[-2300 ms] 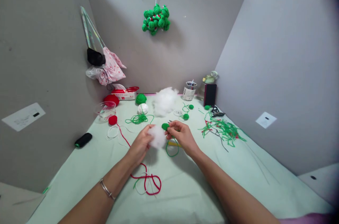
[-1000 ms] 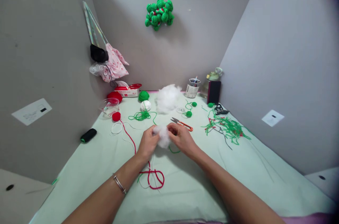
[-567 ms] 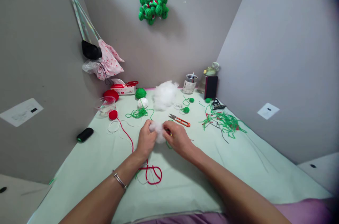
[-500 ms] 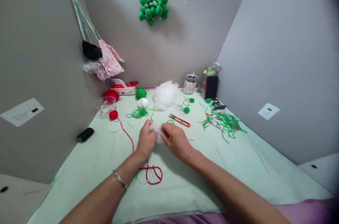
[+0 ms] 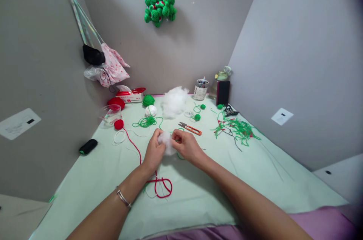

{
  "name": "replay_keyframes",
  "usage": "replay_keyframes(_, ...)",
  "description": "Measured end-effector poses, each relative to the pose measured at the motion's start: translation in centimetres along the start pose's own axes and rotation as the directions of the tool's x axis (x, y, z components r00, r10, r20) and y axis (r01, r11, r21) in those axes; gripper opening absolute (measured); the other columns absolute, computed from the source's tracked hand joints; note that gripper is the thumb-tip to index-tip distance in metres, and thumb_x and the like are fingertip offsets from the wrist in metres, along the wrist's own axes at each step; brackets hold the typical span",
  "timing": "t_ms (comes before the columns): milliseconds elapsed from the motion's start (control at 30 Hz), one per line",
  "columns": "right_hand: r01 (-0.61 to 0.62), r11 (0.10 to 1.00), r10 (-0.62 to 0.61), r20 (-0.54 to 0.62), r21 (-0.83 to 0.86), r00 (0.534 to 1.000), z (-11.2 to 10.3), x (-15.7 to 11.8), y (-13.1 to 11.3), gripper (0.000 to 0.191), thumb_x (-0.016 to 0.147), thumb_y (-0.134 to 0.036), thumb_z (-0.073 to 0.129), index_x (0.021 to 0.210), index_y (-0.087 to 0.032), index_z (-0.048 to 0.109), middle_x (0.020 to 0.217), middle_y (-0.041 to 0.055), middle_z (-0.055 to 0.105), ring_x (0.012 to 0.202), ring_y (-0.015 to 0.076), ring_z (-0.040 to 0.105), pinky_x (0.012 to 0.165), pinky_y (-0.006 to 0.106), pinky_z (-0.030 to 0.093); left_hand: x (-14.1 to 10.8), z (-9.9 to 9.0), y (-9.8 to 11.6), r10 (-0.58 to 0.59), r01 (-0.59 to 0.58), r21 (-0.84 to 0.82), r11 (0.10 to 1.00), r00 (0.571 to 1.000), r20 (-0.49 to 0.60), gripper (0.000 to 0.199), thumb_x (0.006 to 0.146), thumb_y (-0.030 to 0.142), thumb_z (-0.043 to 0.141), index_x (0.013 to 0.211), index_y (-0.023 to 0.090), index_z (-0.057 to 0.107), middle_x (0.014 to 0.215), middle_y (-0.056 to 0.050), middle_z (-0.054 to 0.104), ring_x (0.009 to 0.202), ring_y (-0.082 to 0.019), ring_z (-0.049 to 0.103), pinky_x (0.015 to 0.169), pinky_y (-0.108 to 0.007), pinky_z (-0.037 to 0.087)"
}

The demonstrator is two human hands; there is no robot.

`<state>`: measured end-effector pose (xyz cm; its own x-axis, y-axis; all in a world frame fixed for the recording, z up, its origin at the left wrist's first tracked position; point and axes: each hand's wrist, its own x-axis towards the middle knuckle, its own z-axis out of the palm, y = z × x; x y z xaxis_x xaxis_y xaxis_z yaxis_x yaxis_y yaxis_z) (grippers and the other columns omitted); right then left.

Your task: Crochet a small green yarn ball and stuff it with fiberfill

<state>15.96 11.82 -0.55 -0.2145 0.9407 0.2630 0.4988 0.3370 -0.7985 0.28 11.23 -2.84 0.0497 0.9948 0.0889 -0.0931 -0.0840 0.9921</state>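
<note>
A tuft of white stuffing (image 5: 166,143) is held between my two hands above the middle of the table. My left hand (image 5: 154,149) is closed round its left side. The fingers of my right hand (image 5: 185,144) pinch at its right side; whether a small piece is hidden under them I cannot tell. Just beyond my hands lie orange-handled thread snips (image 5: 190,129). A larger heap of white stuffing (image 5: 175,102) sits at the back. Red yarn (image 5: 163,188) loops on the cloth below my left wrist, with thin white thread beside it.
Green yarn scraps (image 5: 239,130) spread at the right. A red yarn ball (image 5: 118,124), a white yarn ball (image 5: 151,110), a green yarn ball (image 5: 148,100) and a clear plastic cup (image 5: 111,116) stand left. A tin of pens (image 5: 200,90) and a dark phone (image 5: 223,93) are at the back.
My right fingers have shifted slightly on the tuft, and more of the white stuffing shows between my hands. The whole view has moved a little; the things on the table keep their places.
</note>
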Motion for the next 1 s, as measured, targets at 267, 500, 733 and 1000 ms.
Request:
replay_keyframes(267,0.005,1.0,-0.005,-0.028,-0.012,1.0,-0.5,0.0,0.1,0.023,0.074,-0.014,0.06,0.064,-0.024,0.042,0.057,-0.0067,0.044,0.055,0.0123,0.038,0.056,0.026,0.026,0.7,-0.4,1.5,-0.163,0.199,-0.252,0.947,0.974,0.157,0.045,0.083,0.063,0.072,0.085,0.02,0.061,0.074,0.0,0.062,0.065,-0.015,0.058,0.06,-0.026,0.05)
replay_keyframes(500,0.041,0.999,-0.041,0.041,0.017,0.998,-1.0,-0.2,-0.2,0.022,0.069,-0.009,0.06,0.063,-0.023,0.044,0.056,-0.0073,0.043,0.056,0.0125,0.038,0.058,0.026,0.026,0.8,-0.6,1.2,-0.255,0.309,-0.255,0.916,0.941,0.224,0.049,0.062,0.047,0.096,0.085,0.017,0.066,0.076,0.0,0.067,0.059,-0.011,0.057,0.054,-0.022,0.047)
replay_keyframes(733,0.037,0.995,-0.043,0.057,0.089,0.997,-1.9,-0.1,0.1,0.014,0.08,-0.018,0.057,0.069,-0.023,0.05,0.058,-0.0068,0.045,0.057,0.0127,0.037,0.057,0.026,0.027,0.6,-0.5,1.8,-0.208,0.242,-0.167,0.956,0.958,0.2,0.051,0.057,0.047,0.095,0.086,0.016,0.067,0.072,0.001,0.068,0.056,-0.012,0.058,0.054,-0.023,0.045)
replay_keyframes(1000,0.005,0.977,-0.044,0.174,0.215,0.984,-2.2,0.0,-0.5,0.009,0.083,-0.027,0.055,0.076,-0.021,0.058,0.063,-0.0057,0.047,0.06,0.013,0.041,0.055,0.025,0.03,0.4,0.4,0.8,-0.038,0.038,-0.054,0.998,0.999,-0.01,0.028,0.066,0.026,0.078,0.079,0.022,0.054,0.071,0.007,0.055,0.057,-0.009,0.047,0.053,-0.021,0.036)
